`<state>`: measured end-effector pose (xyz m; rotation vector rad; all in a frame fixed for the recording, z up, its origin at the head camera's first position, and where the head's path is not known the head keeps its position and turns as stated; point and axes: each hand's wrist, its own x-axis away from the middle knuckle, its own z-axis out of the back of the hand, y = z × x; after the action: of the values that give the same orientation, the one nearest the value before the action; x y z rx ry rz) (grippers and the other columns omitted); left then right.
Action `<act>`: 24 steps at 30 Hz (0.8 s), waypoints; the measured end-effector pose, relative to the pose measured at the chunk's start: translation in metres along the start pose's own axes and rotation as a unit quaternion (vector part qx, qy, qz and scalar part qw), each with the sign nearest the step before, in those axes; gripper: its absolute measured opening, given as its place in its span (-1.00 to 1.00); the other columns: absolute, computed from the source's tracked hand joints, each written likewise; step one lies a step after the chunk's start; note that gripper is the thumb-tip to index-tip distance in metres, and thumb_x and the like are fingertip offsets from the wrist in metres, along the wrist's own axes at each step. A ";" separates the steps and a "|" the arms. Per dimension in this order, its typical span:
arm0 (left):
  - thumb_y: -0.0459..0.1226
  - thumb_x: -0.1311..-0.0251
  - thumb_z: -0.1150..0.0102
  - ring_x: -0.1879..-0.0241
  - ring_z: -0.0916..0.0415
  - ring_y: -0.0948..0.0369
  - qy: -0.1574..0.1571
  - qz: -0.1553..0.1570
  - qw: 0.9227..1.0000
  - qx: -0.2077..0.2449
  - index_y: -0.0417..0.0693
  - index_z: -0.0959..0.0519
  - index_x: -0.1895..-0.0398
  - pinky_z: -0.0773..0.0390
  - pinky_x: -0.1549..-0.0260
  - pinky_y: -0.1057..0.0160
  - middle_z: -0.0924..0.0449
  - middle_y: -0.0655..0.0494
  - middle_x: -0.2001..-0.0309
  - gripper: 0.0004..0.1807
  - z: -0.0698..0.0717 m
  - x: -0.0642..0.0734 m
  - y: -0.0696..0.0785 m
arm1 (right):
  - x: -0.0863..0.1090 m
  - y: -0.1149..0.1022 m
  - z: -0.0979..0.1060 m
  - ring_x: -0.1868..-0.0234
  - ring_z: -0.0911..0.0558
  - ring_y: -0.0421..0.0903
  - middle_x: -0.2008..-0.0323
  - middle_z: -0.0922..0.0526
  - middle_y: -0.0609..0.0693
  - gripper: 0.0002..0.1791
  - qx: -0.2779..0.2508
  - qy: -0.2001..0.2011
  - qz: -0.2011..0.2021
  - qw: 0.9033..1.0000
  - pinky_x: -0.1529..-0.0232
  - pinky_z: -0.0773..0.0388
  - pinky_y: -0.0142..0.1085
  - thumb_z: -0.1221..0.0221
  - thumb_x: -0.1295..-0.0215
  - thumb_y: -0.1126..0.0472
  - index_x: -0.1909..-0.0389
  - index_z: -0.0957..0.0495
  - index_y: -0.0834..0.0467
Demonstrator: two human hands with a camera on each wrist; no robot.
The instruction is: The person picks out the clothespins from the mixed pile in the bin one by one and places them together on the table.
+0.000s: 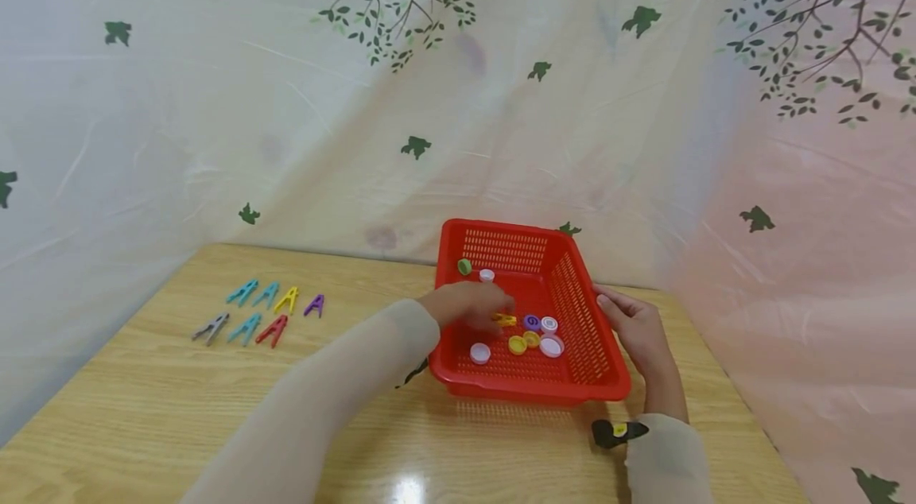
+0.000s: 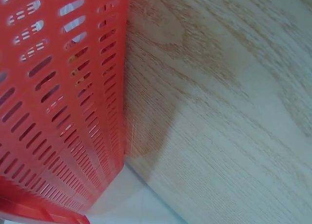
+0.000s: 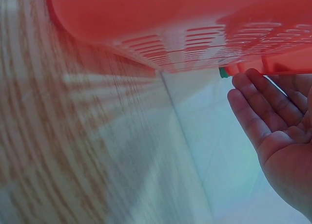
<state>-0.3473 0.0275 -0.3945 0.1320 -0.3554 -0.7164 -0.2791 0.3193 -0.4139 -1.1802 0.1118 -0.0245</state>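
Observation:
A red plastic basket stands tilted on the table, with a yellow clothespin and several bottle caps inside. My left hand reaches in over its left rim and pinches the yellow clothespin; part of the fingers is hidden. White, yellow and purple caps lie just right of that hand. With the thumb on the right rim and fingers beneath, my right hand holds the basket. The right wrist view shows this hand from below; the left wrist view shows only the basket wall and tabletop.
On the left of the wooden table lie several clothespins: blue, yellow, purple, grey and red. A cloth backdrop with printed leaves rises behind the table.

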 end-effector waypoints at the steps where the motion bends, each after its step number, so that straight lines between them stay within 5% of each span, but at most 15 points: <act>1: -0.02 -0.19 -0.43 0.00 -0.56 0.24 -0.004 0.001 1.000 0.006 0.29 -0.57 -0.20 -0.60 -0.14 0.03 -0.62 0.31 0.00 -0.51 0.000 0.000 0.000 | 0.000 0.000 0.000 0.02 -0.66 -0.35 -0.32 -0.54 0.22 -0.42 0.000 0.000 0.003 1.000 0.04 -0.61 -0.45 -0.11 -0.53 -0.09 -0.41 -0.47 0.15; 11: -0.12 -0.18 -0.46 0.23 -0.57 0.28 -0.008 -0.008 1.000 -0.009 0.26 -0.59 0.17 -0.67 0.01 0.16 -0.59 0.33 0.25 -0.77 -0.001 0.000 -0.001 | 0.000 0.002 0.001 0.02 -0.66 -0.36 -0.32 -0.53 0.22 -0.41 0.003 0.000 0.003 1.000 0.05 -0.62 -0.45 -0.10 -0.53 -0.10 -0.42 -0.46 0.14; 24: -0.12 -0.28 -0.38 0.28 -0.55 0.27 -0.002 -0.020 0.999 -0.047 0.17 -0.64 0.12 -0.61 0.17 0.32 -0.59 0.28 0.29 -0.83 0.001 0.000 0.003 | -0.001 0.003 0.000 0.00 -0.67 -0.32 -0.31 -0.54 0.20 -0.42 0.004 0.000 -0.003 1.000 0.05 -0.63 -0.43 -0.09 -0.54 -0.11 -0.42 -0.46 0.11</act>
<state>-0.3461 0.0295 -0.3925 0.0490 -0.3230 -0.7707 -0.2806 0.3209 -0.4162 -1.1723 0.1085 -0.0297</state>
